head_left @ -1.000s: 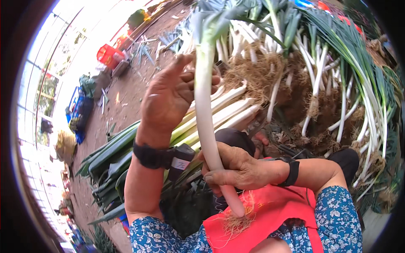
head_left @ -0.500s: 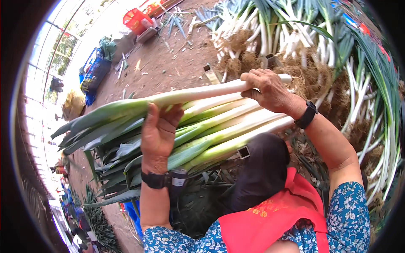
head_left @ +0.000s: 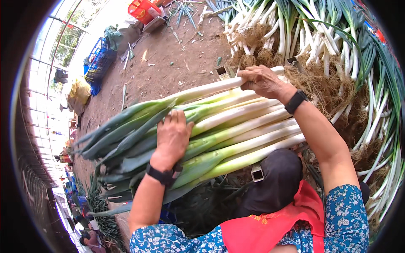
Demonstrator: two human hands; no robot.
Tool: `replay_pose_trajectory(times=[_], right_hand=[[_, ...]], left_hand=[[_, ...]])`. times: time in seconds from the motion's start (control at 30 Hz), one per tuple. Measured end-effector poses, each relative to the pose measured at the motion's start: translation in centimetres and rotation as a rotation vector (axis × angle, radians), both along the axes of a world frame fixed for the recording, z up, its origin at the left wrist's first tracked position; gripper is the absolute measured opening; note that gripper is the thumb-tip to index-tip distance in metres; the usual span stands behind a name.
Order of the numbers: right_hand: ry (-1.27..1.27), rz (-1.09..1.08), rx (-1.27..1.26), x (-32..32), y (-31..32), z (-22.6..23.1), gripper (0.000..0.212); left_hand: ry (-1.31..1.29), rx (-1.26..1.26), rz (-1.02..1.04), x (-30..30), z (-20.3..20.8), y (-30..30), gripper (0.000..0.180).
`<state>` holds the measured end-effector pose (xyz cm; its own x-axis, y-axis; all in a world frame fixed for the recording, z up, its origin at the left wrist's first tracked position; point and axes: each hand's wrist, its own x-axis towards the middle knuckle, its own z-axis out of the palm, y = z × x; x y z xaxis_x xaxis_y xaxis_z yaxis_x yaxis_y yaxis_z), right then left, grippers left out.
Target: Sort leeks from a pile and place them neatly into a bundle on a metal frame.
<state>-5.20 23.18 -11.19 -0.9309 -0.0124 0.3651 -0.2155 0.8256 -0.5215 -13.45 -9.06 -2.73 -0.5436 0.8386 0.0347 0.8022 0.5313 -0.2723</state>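
Note:
My right hand (head_left: 265, 82) is closed around the white shank of a leek (head_left: 206, 90), near its root end, at the far edge of a row of several leeks (head_left: 240, 131). These lie side by side above my lap, white ends right and green leaves left. My left hand (head_left: 174, 133) rests back-up on the row where white turns to green. Its fingers are stretched out just below the held leek, with the thumb apart. What lies under the palm is hidden. A metal tube end (head_left: 257, 173) shows beside my dark-covered knee (head_left: 270, 179).
A large pile of rooted leeks (head_left: 320, 42) spreads over the far right and down the right side. Further off on the soil floor (head_left: 164, 74) stand a blue crate (head_left: 100, 59), a yellowish sack (head_left: 79, 95) and a red basket (head_left: 144, 11). More leeks (head_left: 99, 206) lie at lower left.
My left hand has turned from palm-up under the leek to back-up on the row. The held leek has come down against the others, with my right hand still gripping it.

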Motion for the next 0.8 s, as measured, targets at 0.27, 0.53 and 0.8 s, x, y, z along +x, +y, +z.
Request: replay_pose_trajectory(times=[0.27,0.53,0.8], right_hand=[[-0.062,-0.071,-0.352,0.1,3.7,-9.4,0.028],[-0.306,-0.136,-0.286,0.5,1.7,-5.7,0.031],[-0.259,-0.179,-0.199,0.9,-0.8,-2.9,0.029]], left_hand=[[-0.198,-0.075,0.083,1.2,4.5,2.8,0.042],[-0.318,-0.239,0.231,-6.9,4.6,3.6,0.062],[-0.330,-0.113,0.257,-5.4,2.7,1.1,0.063]])
